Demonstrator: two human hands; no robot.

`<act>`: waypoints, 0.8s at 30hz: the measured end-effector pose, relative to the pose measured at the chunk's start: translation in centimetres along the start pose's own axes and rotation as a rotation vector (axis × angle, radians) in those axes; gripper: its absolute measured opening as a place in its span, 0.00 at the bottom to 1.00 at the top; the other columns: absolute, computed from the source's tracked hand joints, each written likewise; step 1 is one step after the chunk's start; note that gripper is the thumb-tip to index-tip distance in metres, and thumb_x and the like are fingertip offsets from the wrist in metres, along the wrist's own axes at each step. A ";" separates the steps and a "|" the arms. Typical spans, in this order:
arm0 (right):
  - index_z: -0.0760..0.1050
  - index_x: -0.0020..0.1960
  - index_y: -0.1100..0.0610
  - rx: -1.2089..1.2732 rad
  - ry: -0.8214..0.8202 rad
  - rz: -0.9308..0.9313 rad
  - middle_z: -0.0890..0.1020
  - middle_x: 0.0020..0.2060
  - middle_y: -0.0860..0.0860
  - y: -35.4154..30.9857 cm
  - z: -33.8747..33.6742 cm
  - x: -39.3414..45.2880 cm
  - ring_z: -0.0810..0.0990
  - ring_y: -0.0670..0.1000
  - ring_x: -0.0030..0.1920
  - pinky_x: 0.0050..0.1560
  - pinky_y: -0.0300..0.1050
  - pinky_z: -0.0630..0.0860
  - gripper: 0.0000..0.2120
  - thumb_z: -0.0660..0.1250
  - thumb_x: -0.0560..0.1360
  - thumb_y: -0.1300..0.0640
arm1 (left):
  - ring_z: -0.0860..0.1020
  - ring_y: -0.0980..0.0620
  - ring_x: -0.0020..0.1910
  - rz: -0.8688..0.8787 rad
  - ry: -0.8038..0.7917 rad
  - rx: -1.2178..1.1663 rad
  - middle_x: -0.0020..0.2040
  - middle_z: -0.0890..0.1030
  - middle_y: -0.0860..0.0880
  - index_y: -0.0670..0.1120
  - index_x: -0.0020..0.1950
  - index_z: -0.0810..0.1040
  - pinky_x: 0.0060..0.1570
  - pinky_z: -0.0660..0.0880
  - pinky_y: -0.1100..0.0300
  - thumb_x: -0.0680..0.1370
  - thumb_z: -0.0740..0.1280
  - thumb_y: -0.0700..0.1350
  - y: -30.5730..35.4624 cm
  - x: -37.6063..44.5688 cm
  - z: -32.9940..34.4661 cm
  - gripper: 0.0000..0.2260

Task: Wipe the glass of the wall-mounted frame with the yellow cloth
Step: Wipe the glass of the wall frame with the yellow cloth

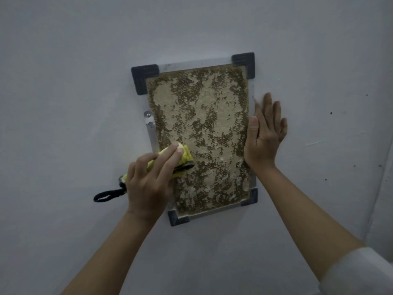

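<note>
The left hand [148, 182] is gripping the bunched yellow cloth [182, 155], fingers curled over it, and is pressing it against the glass [202, 124] near the left edge, below the middle. The right hand [263, 133] is lying flat with straight fingers against the frame's right edge, palm partly on the glass, holding nothing. A black loop [106, 195] is hanging from the cloth's trailing end, left of the hand. The wall-mounted frame [252, 90] is sitting slightly tilted on a pale wall [74, 81], with dark corner caps [144, 78] and a mottled brown panel behind the glass. A white sleeve [361, 271] is showing at lower right.
</note>
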State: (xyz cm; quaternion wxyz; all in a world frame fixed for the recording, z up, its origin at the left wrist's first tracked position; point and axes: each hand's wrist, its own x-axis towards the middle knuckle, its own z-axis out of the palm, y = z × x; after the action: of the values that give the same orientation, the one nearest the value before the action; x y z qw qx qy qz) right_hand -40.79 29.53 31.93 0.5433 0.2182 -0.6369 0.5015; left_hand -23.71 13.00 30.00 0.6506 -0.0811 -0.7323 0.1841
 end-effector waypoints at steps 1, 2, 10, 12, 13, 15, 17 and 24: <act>0.66 0.68 0.57 0.000 -0.001 0.000 0.65 0.69 0.60 0.0 0.1 0.0 0.55 0.53 0.70 0.68 0.57 0.49 0.18 0.53 0.79 0.57 | 0.70 0.46 0.46 0.011 -0.002 0.009 0.57 0.80 0.49 0.45 0.61 0.73 0.40 0.66 0.54 0.74 0.63 0.35 0.2 0.1 0.2 0.16; 0.66 0.68 0.58 -0.001 -0.003 0.001 0.65 0.69 0.60 0.0 0.2 0.0 0.55 0.53 0.70 0.68 0.57 0.49 0.18 0.53 0.79 0.57 | 0.70 0.47 0.46 0.033 -0.008 0.019 0.57 0.80 0.49 0.45 0.61 0.73 0.40 0.66 0.54 0.75 0.63 0.36 0.3 0.2 0.4 0.15; 0.66 0.68 0.58 0.000 0.000 0.007 0.65 0.69 0.60 0.0 0.2 0.0 0.55 0.53 0.70 0.67 0.58 0.50 0.18 0.54 0.79 0.58 | 0.70 0.48 0.49 0.403 -0.148 0.051 0.59 0.80 0.50 0.45 0.60 0.75 0.40 0.65 0.57 0.79 0.62 0.39 -0.1 -0.8 0.1 0.11; 0.67 0.68 0.58 -0.003 -0.005 0.006 0.65 0.69 0.60 -0.1 0.1 0.0 0.55 0.54 0.70 0.67 0.58 0.50 0.18 0.54 0.79 0.58 | 0.71 0.48 0.49 0.437 -0.154 0.049 0.58 0.80 0.50 0.45 0.60 0.73 0.41 0.66 0.57 0.79 0.61 0.39 -0.5 -1.2 -0.3 0.10; 0.67 0.68 0.58 -0.005 -0.009 0.008 0.65 0.69 0.60 -0.1 0.0 0.0 0.56 0.54 0.70 0.67 0.58 0.50 0.18 0.54 0.79 0.58 | 0.71 0.48 0.49 0.429 -0.151 0.047 0.58 0.80 0.50 0.45 0.60 0.73 0.41 0.66 0.57 0.79 0.61 0.39 -0.6 -1.5 -0.6 0.10; 0.67 0.68 0.58 -0.006 -0.013 0.012 0.65 0.69 0.60 -0.2 -0.1 -0.1 0.56 0.54 0.70 0.67 0.58 0.50 0.18 0.54 0.79 0.58 | 0.71 0.48 0.49 0.364 -0.135 0.050 0.57 0.80 0.50 0.46 0.60 0.74 0.40 0.66 0.57 0.81 0.58 0.39 -1.0 -2.2 -1.1 0.10; 0.67 0.68 0.58 -0.005 -0.010 0.010 0.65 0.69 0.60 -0.2 -0.1 -0.1 0.56 0.54 0.70 0.67 0.59 0.51 0.18 0.54 0.79 0.58 | 0.71 0.47 0.49 0.275 -0.111 0.069 0.58 0.80 0.51 0.46 0.60 0.74 0.40 0.66 0.56 0.81 0.57 0.38 -1.2 -2.7 -1.4 0.11; 0.67 0.68 0.58 -0.011 -0.008 0.019 0.65 0.69 0.59 -0.2 0.1 0.0 0.57 0.56 0.71 0.67 0.59 0.51 0.18 0.54 0.79 0.58 | 0.70 0.48 0.48 0.261 -0.110 0.056 0.57 0.80 0.51 0.46 0.58 0.79 0.40 0.65 0.57 0.79 0.61 0.40 1.3 -0.9 0.1 0.11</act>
State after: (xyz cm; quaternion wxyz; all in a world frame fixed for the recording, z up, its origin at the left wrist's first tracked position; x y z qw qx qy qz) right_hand -40.63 29.36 32.03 0.5371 0.2111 -0.6440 0.5022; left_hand -23.80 13.90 28.68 0.5818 -0.1473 -0.7448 0.2917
